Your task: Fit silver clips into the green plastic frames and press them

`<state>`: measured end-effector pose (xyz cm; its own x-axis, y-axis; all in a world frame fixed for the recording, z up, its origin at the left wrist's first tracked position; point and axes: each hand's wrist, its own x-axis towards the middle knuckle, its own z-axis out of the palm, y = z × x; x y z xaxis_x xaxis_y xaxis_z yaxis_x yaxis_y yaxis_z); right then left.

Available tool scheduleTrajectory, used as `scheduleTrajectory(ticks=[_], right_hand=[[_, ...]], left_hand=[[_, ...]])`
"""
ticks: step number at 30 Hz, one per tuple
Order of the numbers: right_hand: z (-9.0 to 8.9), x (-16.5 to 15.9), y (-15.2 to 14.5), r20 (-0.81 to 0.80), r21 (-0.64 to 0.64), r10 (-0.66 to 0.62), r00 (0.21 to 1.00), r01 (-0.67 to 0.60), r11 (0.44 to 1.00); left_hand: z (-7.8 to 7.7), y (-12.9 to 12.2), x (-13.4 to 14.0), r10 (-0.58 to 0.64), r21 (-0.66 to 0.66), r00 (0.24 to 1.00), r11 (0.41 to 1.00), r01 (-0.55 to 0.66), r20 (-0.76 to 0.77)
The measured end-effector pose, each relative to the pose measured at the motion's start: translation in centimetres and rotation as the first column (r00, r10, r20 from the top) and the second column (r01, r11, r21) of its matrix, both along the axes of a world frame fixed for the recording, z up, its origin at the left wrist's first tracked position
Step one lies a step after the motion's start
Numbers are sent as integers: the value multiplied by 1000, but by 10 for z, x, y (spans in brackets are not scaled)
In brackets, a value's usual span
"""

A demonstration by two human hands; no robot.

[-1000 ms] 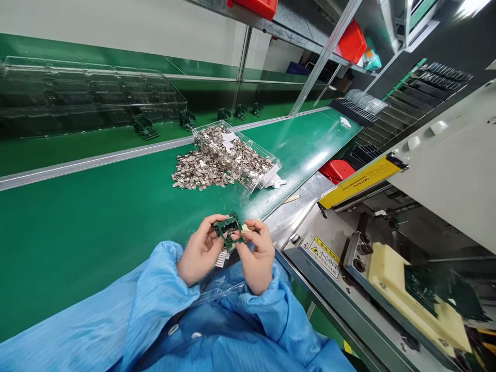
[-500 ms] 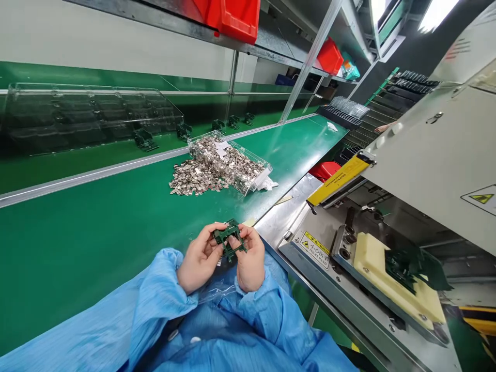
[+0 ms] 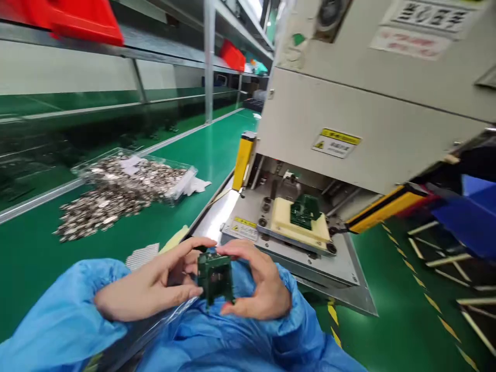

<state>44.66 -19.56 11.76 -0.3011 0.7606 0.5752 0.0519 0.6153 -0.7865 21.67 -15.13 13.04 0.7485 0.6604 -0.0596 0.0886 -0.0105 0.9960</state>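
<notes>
Between my two hands is a dark green plastic frame-like part (image 3: 215,276), held up in front of my blue sleeves. My left hand (image 3: 158,284) grips its left side, thumb low and fingers along the top. On its right side, my right hand (image 3: 258,281) curves round with the thumb underneath and the forefinger above. To the right, a similar green part (image 3: 305,212) sits in a cream-coloured fixture block (image 3: 281,217) on the machine's metal bed. Small metal pieces (image 3: 93,214) lie heaped on the green bench, beside a clear tray (image 3: 182,181) full of the same.
A large beige machine (image 3: 329,108) rises over the fixture, with yellow guard bars (image 3: 243,161) at both sides of its opening. A shelf with red bins (image 3: 83,20) runs above the green bench (image 3: 31,263). A blue bin (image 3: 468,212) stands at right.
The view has swung right toward the machine. The green part is still in both hands, now turned with another side facing me, and the hands appear closer.
</notes>
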Motion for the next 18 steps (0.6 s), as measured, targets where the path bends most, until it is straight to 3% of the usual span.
scheduleTrajectory(ticks=[2,3,5,7,8,9,11,13,16,18], right_hand=[[2,35,-18,-101,-7,-201,974,201,979],[3,53,-27,-184,-29,-350,919,351,936],[2,88,-40,-378,-55,-618,689,649,759],[2,119,-44,-507,-86,-744,434,834,545],[3,133,-43,-529,-99,-770,356,876,473],[3,144,-40,-523,-106,-789,321,894,435],[4,161,-30,-468,-88,-808,359,890,447],[6,170,-17,-368,-41,-792,488,842,538],[11,174,6,-164,-14,-721,674,729,684],[18,174,21,-18,-18,-674,739,674,739]], left_hand=[[18,21,36,-95,51,995,994,95,-8],[25,31,58,-80,141,997,987,79,-2],[35,47,107,-14,376,1000,927,9,11],[39,59,157,27,559,1000,829,-18,-7],[40,63,178,49,598,998,801,-21,-30],[40,67,197,71,603,996,797,-24,-54],[39,72,222,108,547,992,835,-52,-70],[38,74,227,125,459,992,881,-112,2],[38,72,199,168,343,975,916,-210,147],[37,68,161,194,304,973,926,-223,124]])
